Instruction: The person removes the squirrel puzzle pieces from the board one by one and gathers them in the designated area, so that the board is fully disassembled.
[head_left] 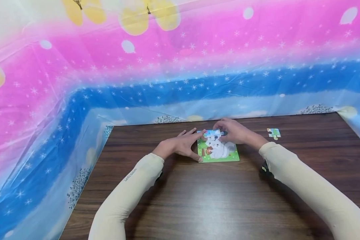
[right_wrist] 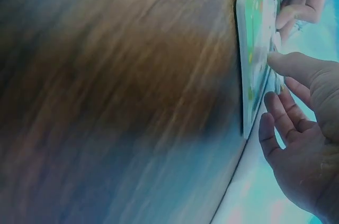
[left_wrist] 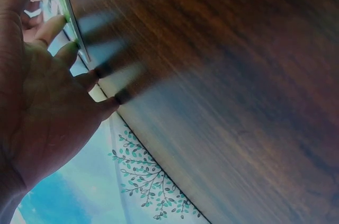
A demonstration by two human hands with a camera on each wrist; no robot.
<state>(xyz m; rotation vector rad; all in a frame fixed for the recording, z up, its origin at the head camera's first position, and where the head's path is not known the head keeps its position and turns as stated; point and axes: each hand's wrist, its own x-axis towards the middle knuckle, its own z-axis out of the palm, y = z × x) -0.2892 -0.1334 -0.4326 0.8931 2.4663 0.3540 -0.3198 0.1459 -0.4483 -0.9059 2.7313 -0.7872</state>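
A puzzle board (head_left: pixel 217 154) with a white cartoon animal on green lies flat on the table. My left hand (head_left: pixel 184 144) spreads its fingers along the board's left side, thumb at the lower left corner and a fingertip on the upper part. At the board's upper right, my right hand (head_left: pixel 233 131) pinches a small puzzle piece between thumb and fingers; the hand partly hides it. The right wrist view has the thumb of the right hand (right_wrist: pixel 302 123) over the face of the board (right_wrist: pixel 257 38). In the left wrist view the left hand (left_wrist: pixel 47 91) touches the board's edge.
A loose joined puzzle part (head_left: pixel 274 133) lies on the brown wooden table (head_left: pixel 198 200), right of the board and beyond the right forearm. A pink and blue patterned cloth (head_left: pixel 168 80) hangs behind the table's back edge and along its sides.
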